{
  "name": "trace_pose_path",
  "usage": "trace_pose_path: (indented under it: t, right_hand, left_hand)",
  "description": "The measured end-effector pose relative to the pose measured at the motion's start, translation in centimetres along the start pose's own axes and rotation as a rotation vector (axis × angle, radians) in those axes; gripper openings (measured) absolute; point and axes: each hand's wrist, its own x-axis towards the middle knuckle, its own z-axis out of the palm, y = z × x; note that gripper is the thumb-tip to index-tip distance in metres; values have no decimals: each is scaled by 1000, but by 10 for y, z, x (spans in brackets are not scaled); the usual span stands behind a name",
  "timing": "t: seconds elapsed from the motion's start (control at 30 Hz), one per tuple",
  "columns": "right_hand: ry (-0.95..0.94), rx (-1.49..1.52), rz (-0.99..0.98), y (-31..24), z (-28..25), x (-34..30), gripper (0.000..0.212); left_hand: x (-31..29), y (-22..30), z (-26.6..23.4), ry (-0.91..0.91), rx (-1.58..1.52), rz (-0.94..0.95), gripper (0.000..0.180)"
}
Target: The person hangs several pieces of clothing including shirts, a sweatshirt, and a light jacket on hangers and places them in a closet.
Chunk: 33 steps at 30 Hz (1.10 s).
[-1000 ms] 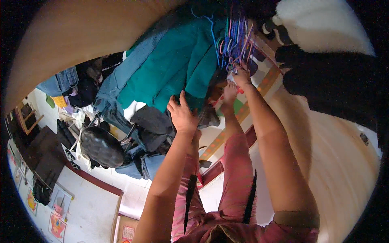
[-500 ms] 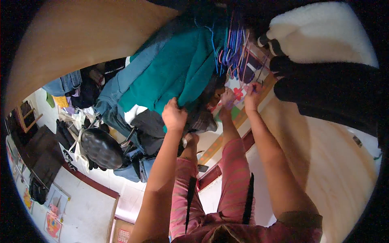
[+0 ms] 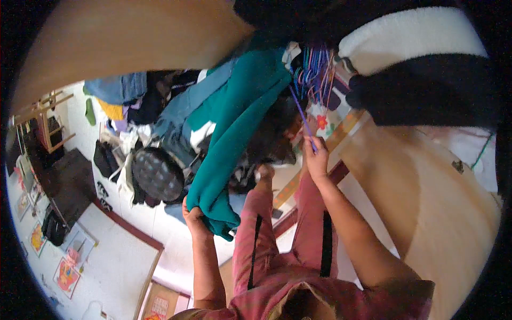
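A teal-green garment (image 3: 226,144) is stretched from the pile at the upper middle down toward me. My left hand (image 3: 195,220) is closed on its lower end, where the cloth bunches and hangs over. My right hand (image 3: 317,154) grips one end of a slim purple hanger (image 3: 300,113), which slants up to the left toward the garment's far end. Only part of the hanger shows. Just beyond it hang several blue, purple and pink hangers (image 3: 319,72) in a bunch.
A blue-grey denim piece (image 3: 189,104) lies beside the garment. A black padded stool seat (image 3: 157,175) stands at left, with heaped clothes (image 3: 120,88) behind it. On the right are a black garment (image 3: 421,93), a white fleecy one (image 3: 410,37) and a pale wooden panel (image 3: 453,202).
My left hand has pulled the garment's end toward me and to the left. My right hand has moved slightly nearer and left, and the purple hanger now shows clearly in it.
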Motion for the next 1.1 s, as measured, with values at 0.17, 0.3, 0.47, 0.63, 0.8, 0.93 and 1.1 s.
trace_pose_path:
  t: [0.17, 0.3, 0.47, 0.63, 0.8, 0.93, 1.1]
  right_hand:
    - [-213, -342, -226, -75, 26, -25, 63]
    - [-171, -145, -302, -168, 48, -61, 83]
    - [-13, 7, -381, -244, 73, -112, 92]
    - [-352, -166, -750, -289, 49, -115, 31]
    - [-432, -185, -893, -356, 8, -135, 29]
    - [-403, -129, -824, -406, 1, -154, 26]
    - [-315, 92, -847, -494, -9, -185, 32]
  left_hand:
    - [-78, 56, -57, -40, 66, 105, 35]
    - [-167, 101, -134, 353, 141, 297, 26]
    - [-197, 124, -191, 464, -47, 395, 36]
    - [-195, 149, -210, 312, -512, 511, 46]
    - [-163, 202, -189, -661, -1767, 306, 57]
    - [-151, 202, -168, -439, -877, 432, 61]
    - [-186, 147, -75, -491, 381, 415, 41]
